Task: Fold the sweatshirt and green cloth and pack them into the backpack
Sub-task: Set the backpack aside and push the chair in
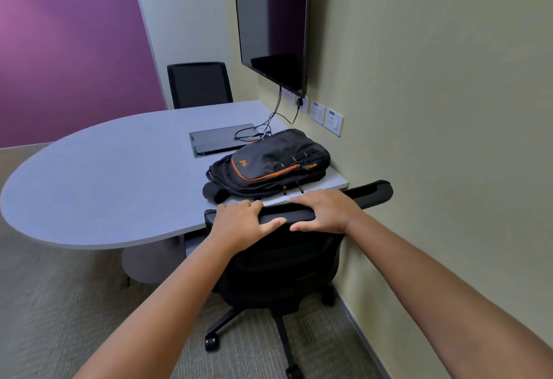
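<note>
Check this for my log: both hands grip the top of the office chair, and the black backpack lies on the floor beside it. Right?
Not quite. Both the left hand and right hand grip the chair top, but the backpack lies on the table, as the head view shows.

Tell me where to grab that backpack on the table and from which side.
Probably best at the rounded end of the backpack that points toward the table's open middle, reached from the near edge. It lies flat, front panel up, with no handle visible; the office chair and both hands stand at that edge.

head view, looking forward-down, close over chair (287, 220), table (119, 175).
</note>
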### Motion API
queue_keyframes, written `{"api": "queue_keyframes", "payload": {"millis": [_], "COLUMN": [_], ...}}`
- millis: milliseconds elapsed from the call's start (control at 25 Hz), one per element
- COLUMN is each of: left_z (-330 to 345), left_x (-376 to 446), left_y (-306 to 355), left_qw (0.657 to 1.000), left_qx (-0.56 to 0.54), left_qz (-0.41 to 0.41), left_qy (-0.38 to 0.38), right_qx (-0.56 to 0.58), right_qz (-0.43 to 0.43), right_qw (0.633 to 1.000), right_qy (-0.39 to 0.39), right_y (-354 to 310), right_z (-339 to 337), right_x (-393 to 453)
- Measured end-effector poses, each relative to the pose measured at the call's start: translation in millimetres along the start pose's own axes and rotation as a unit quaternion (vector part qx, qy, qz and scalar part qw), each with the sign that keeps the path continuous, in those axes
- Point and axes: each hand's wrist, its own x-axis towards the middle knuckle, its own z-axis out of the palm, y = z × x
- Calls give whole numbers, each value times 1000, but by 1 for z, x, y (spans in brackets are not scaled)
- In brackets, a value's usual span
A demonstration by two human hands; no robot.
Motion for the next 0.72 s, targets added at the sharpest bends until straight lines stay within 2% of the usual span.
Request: {"api": "queue_keyframes", "payload": {"millis": [240,520,720], "left_z": [-1,-9,-13], "left_x": [1,-29,-64], "left_y": [-15,-3,8], "left_qw": [1000,998,999], "left_qx": [-18,-45,2], "left_qz": [-1,-10,-24], "left_qy": [20,30,25], "right_qx": [4,0,2], "right_qz": [11,-2,-16], "right_qw": [1000,1000,1000], "right_qy": [5,-3,16], "right_y": [-13,-24,-37], "right_z": [5,6,8], "right_x": [9,-15,-40]}}
